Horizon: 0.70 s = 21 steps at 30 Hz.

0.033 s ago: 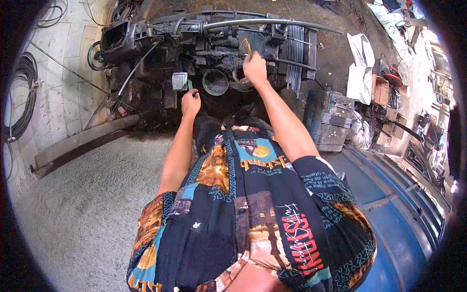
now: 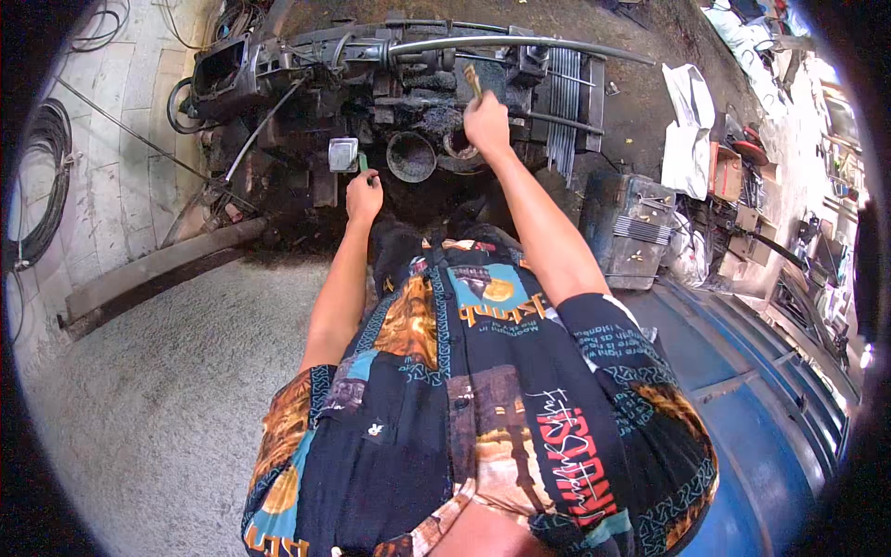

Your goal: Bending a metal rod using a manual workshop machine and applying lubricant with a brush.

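Left hand [image 2: 365, 195]: closed around a green handle [image 2: 363, 162].
Square container [image 2: 342, 154]: pale, just beside the handle; cannot tell if joined.
Right hand [image 2: 487, 123]: gripping a brush [image 2: 472, 80].
Brush position: over the grimy machine [image 2: 436, 121], bristles pointing away; contact unclear.
Metal bar [image 2: 520, 43]: along the machine's far side.

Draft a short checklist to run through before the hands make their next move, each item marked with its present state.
1. Brush held in the right hand: ok.
2. Left hand closed on the green handle: ok.
3. Square container apart from the round metal ring: ok.
4. Container's contents: cannot tell.
5. Bristles touching the machine: cannot tell.
6. Gloves on: not ok, both hands bare.
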Each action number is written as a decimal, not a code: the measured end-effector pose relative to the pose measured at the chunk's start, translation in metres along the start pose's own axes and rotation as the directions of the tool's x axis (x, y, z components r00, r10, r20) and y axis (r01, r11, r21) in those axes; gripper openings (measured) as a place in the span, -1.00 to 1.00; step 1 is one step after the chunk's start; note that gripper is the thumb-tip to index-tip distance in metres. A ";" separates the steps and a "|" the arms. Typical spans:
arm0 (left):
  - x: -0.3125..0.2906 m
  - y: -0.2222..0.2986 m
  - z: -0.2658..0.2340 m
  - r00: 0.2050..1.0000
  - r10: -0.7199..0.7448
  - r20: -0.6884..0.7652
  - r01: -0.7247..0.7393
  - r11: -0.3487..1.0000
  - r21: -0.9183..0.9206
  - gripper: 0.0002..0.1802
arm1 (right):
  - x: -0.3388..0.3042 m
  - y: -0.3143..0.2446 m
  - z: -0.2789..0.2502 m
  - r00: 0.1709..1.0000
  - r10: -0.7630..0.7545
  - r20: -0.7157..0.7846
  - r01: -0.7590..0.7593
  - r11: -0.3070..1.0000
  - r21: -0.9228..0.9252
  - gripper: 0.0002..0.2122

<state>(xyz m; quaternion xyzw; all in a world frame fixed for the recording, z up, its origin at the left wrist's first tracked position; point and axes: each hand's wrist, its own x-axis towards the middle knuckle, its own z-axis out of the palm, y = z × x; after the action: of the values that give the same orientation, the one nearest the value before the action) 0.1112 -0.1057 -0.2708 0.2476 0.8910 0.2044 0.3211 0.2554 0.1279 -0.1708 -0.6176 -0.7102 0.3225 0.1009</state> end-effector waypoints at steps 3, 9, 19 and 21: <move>-0.002 0.011 -0.005 0.999 -0.036 -0.005 0.036 0.998 0.057 -0.73 | 0.025 -0.016 -0.006 1.000 0.018 0.012 -0.018 1.000 -0.011 -0.70; -0.005 0.016 -0.009 0.999 -0.033 0.013 0.032 0.997 0.072 -0.73 | 0.024 -0.011 -0.009 0.987 0.048 0.154 -0.028 0.991 -0.130 -0.66; -0.007 0.024 -0.007 0.995 -0.066 0.081 0.058 0.994 0.096 -0.70 | 0.049 -0.016 -0.020 0.998 0.051 0.041 -0.049 0.997 -0.063 -0.69; -0.005 0.020 -0.006 0.997 -0.002 0.083 -0.004 0.998 0.068 -0.70 | 0.050 -0.016 -0.017 0.995 0.071 0.066 -0.063 0.990 -0.125 -0.70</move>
<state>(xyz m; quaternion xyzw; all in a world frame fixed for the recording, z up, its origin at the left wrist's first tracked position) 0.1168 -0.0944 -0.2537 0.2670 0.8832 0.1635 0.3493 0.2406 0.1800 -0.1607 -0.6345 -0.7106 0.3031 0.0269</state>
